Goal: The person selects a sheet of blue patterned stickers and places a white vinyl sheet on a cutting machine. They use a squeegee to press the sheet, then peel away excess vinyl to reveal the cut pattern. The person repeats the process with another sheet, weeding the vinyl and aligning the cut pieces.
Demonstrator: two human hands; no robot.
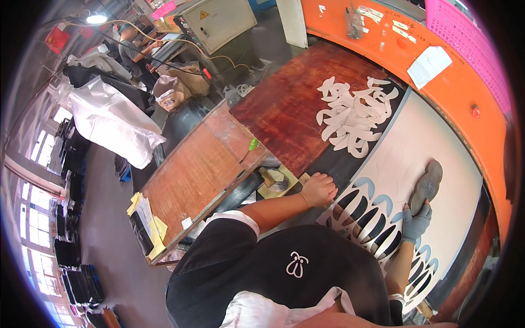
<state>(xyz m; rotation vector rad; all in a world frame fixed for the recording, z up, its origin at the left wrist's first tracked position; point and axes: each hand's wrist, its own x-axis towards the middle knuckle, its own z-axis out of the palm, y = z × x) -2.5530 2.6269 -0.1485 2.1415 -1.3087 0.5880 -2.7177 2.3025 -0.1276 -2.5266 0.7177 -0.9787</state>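
Note:
My right hand (417, 221), in a grey glove, grips the near end of a dark grey, shoe-sole-shaped block (426, 186). The block lies over a large off-white sheet (407, 150). Along the sheet's near side run rows of curved cut-outs (365, 218), with dark gaps and some blue-grey showing through. My bare left hand (319, 189) is closed at the table edge, left of the sheet; whether anything is inside its fingers is hidden. Beyond it, a loose pile of curved white cut pieces (355, 115) rests on a reddish-brown board (284, 115).
An orange machine beam (377, 27) spans the far side, with a red button (475, 111) and a pink basket (465, 44) on top. To the left stands a wooden side table (191, 175) with papers (147, 221). Another person (134, 57) works far off at the left.

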